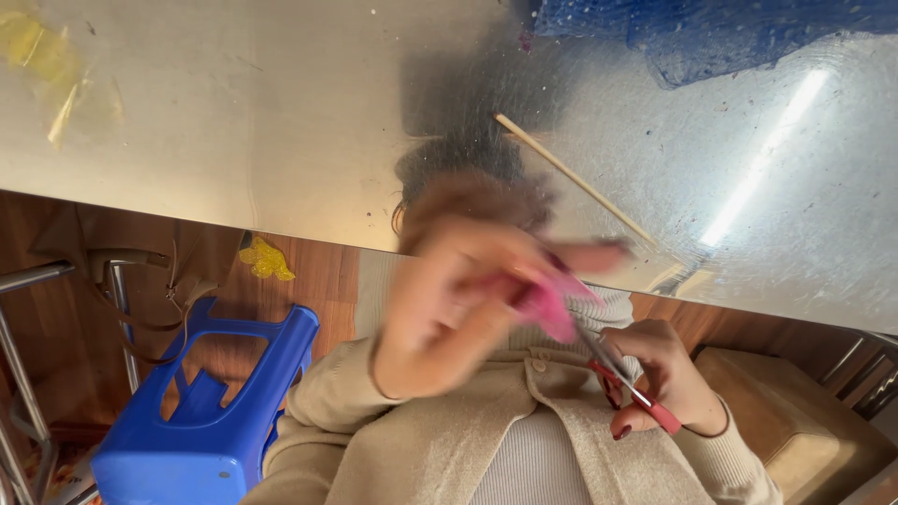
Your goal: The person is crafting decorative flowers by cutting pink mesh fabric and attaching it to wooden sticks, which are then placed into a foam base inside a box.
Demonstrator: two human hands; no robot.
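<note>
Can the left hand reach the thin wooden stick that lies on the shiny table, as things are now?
Probably yes, though not freely. The left hand is close to the wooden stick with nothing between them, but its grip is shut on a pink piece, blurred, which the scissors in the right hand meet.

A shiny metal worktop (281, 122) above a wood-patterned floor (318, 281).

A long streak of overhead light (762, 159) reflects off the scuffed surface, with a blue netted fabric (711, 33) lying at its far edge and a yellowish scrap of film (42, 56) at the far left corner. Below the edge stand a blue plastic stool (210, 411), grey metal chair legs (23, 374) and a tan padded seat (795, 421); a yellow scrap (267, 259) lies on the floor.
</note>
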